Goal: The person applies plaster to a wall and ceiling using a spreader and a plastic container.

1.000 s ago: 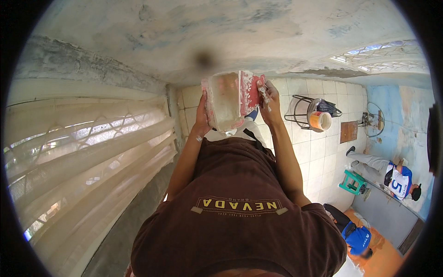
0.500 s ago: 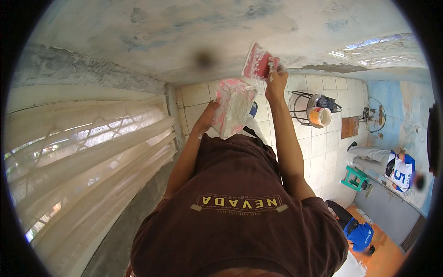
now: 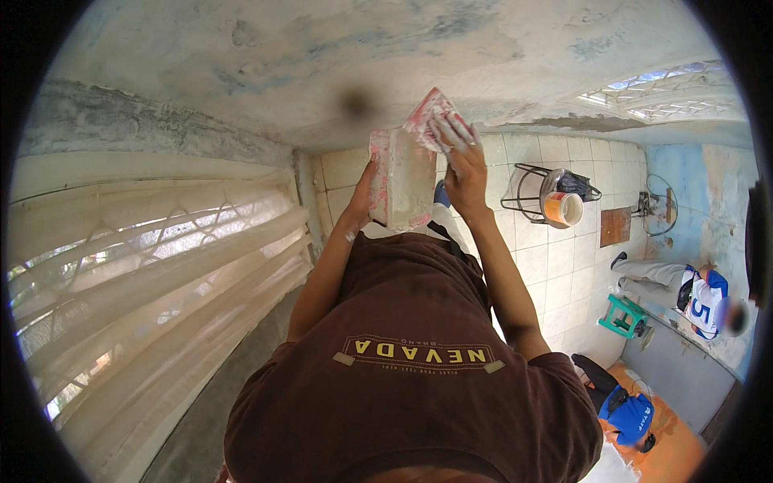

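A pink plastic container [image 3: 411, 181] smeared with whitish filler is in front of my body, gripped at its left side by my left hand [image 3: 362, 193]. My right hand [image 3: 463, 165] is closed on a flat red scraper [image 3: 427, 109], also coated in white, which is held over the container's upper right edge; whether the two touch I cannot tell. White residue covers the fingers of my right hand.
A black-framed stool [image 3: 527, 193] holds an orange-and-white bucket [image 3: 564, 209] and black bag [image 3: 578, 181]. A green stool [image 3: 624, 314] stands near a worker [image 3: 702, 304]; another person [image 3: 624, 410] is lower right. Mottled wall [image 3: 241, 72] rises ahead; curtained window [image 3: 153, 258] is left.
My right hand took the scraper up off the container, then brought it back down and leftward to its edge. The container in my left hand tilted and shifted.
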`<state>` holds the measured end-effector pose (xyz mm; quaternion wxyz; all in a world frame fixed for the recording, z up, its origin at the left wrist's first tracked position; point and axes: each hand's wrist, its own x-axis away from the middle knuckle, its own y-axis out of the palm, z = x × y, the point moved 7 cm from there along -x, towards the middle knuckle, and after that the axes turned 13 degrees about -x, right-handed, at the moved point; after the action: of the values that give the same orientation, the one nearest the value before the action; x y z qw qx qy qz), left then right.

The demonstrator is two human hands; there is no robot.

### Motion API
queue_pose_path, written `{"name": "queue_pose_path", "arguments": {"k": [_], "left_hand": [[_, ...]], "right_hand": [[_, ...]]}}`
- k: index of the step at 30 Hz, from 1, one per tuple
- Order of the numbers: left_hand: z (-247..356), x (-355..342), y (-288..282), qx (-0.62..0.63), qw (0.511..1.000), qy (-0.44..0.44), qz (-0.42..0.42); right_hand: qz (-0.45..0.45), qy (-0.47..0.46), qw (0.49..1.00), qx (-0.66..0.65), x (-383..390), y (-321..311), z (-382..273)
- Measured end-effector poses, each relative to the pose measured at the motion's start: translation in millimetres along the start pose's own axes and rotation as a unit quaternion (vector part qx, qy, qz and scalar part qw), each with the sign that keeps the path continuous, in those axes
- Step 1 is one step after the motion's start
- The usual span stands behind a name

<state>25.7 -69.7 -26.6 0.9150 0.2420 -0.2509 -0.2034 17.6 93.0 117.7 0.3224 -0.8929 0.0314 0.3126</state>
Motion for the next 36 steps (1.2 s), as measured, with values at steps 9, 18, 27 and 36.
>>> {"name": "queue_pose_path", "arguments": {"k": [9,18,27,36], "left_hand": [[27,-5,23,0.117,0.991,0.041,-0.046],[32,-4,-6,0.118,0.991,0.055,0.032],[27,5,-32,0.125,0.985,0.072,0.092],[13,22,-71,0.130,0.977,0.074,0.151]], "right_hand": [[-0.124,0.011,0.991,-0.039,28,29,-21],[0.086,0.294,0.867,-0.393,32,1,-6],[0.226,0.374,0.626,-0.646,35,5,43],[0.208,0.482,0.504,-0.686,103,65,129]]}}
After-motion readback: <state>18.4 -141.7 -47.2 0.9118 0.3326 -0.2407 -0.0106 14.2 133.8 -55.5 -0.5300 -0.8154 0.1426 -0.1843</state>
